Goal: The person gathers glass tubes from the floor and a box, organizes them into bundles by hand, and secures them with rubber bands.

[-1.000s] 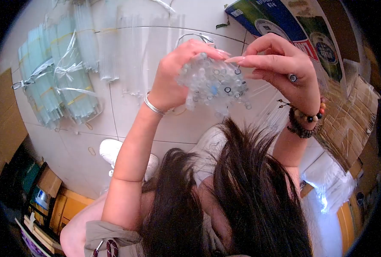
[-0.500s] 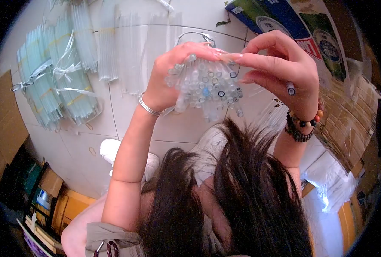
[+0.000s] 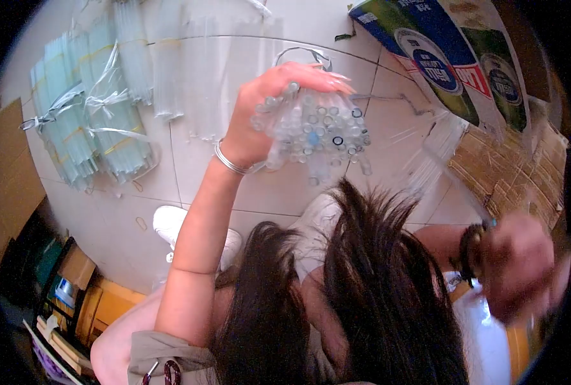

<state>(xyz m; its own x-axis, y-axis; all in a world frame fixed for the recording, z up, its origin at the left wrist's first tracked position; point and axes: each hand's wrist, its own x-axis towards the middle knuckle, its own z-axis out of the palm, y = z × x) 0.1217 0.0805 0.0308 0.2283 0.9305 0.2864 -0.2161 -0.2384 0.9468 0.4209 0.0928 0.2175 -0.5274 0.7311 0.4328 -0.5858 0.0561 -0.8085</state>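
Note:
My left hand (image 3: 263,115) is wrapped round the upper side of a bundle of clear tubes (image 3: 317,131), whose round open ends face up toward me. One tube end near the bundle's middle looks blue, and a few have dark rims. My right hand (image 3: 519,266) is at the far right, well apart from the bundle and smeared by motion. A thin clear tube (image 3: 458,176) seems to run up and left from it, also blurred. The right fingers cannot be made out.
Tied bundles of clear tubes (image 3: 115,115) lie on the tiled floor at the upper left, beside looser rows (image 3: 202,83). A printed carton (image 3: 426,58) and brown cardboard (image 3: 510,173) are at the right. White shoes (image 3: 170,224) and dark hair (image 3: 388,282) show below.
My right hand has left the bundle's edge and swung down to the far right. The left hand still holds the bundle in nearly the same place.

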